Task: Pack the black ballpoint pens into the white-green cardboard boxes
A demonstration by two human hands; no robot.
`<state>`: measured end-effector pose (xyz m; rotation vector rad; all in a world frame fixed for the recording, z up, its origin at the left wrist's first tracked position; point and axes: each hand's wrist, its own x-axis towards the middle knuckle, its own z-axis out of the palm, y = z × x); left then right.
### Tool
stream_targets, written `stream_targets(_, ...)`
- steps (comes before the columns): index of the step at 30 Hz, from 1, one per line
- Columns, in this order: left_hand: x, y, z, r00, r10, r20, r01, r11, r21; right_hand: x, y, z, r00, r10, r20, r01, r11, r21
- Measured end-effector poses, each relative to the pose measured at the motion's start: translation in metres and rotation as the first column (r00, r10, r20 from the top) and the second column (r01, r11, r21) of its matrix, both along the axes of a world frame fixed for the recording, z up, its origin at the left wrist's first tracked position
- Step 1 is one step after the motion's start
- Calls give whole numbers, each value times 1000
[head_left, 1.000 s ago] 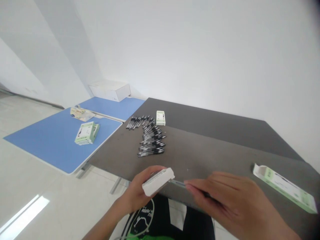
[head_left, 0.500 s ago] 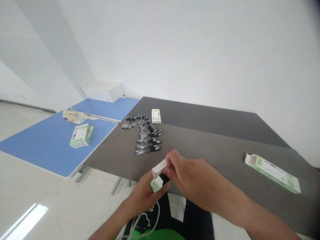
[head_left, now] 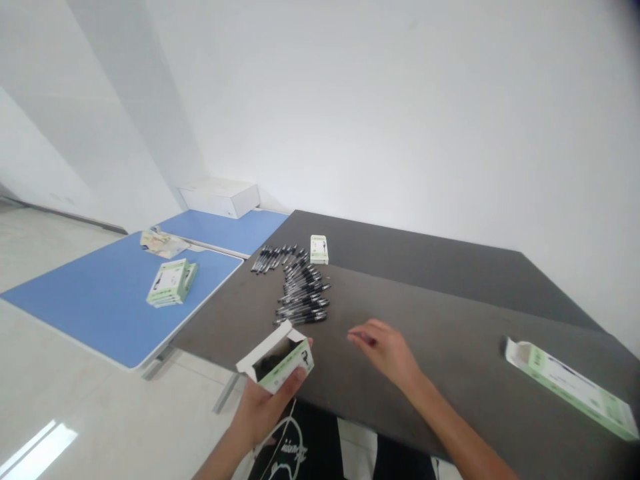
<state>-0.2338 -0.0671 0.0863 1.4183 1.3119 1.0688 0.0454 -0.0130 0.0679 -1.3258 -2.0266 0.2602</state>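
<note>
My left hand [head_left: 265, 407] grips a small white and green carton [head_left: 290, 373], tilted with its flap open and its dark inside showing. Above the dark table, my right hand [head_left: 385, 350] is half curled, with a small gap between thumb and fingers and nothing visible in it. To its left lie many black-capped clear pens [head_left: 303, 293], spread in a loose row apart from both hands. Another group of pens [head_left: 270, 259] lies farther back.
A similar carton [head_left: 319, 250] sits behind the pens. One long carton [head_left: 575, 390] with an open end lies at right on the dark table [head_left: 430, 300]. Stacked cartons [head_left: 170, 283], a crumpled wrapper [head_left: 163, 243] and a white box [head_left: 220, 197] rest on blue tables at left.
My right hand has let go of the carton and moved right, over the table. My left hand has moved left with the carton and turned its open side into view.
</note>
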Motion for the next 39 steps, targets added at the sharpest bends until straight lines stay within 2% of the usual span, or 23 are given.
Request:
stream_targets(3,-11,-3,8,988,151,-14,-151,988,-8,-41,27,-34,989,107,103,-98,991,-96)
stream_targets(5,-19,-4,12,978,208,-15,-208,978,-3,-64,39,-44,978,139,156,-117,983,-141)
stream_targets(7,-27,-6,14,969,246,-10,-246,969,-9,-79,48,-48,967,161,199,-126,976,-177)
stream_targets(14,-42,-2,10,968,251,1,-251,968,-18,-85,66,-34,934,215,286,-136,952,-274)
stream_targets(20,-40,3,6,970,243,-33,-243,970,-15,-90,66,-27,946,208,248,-112,929,-351)
stream_targets(24,-39,4,-3,983,179,-50,-180,983,-21,-83,54,-21,980,171,106,-119,918,-378)
stream_targets(28,-34,8,-19,992,12,-124,-17,999,-38,-51,26,-6,981,94,-168,-155,902,-403)
stream_targets(30,-27,13,-22,988,-87,-131,79,995,-64,-28,7,5,942,26,-335,-180,880,-439)
stream_targets(32,-15,18,-18,978,-175,-109,168,983,-76,-6,-12,16,869,-62,-490,-209,853,-479)
stream_targets(36,14,28,-3,944,-321,-69,319,947,-41,23,-48,34,671,-244,-700,-276,795,-540)
stream_targets(39,33,31,0,922,-383,-51,383,924,-21,32,-64,39,520,-338,-784,-334,765,-551)
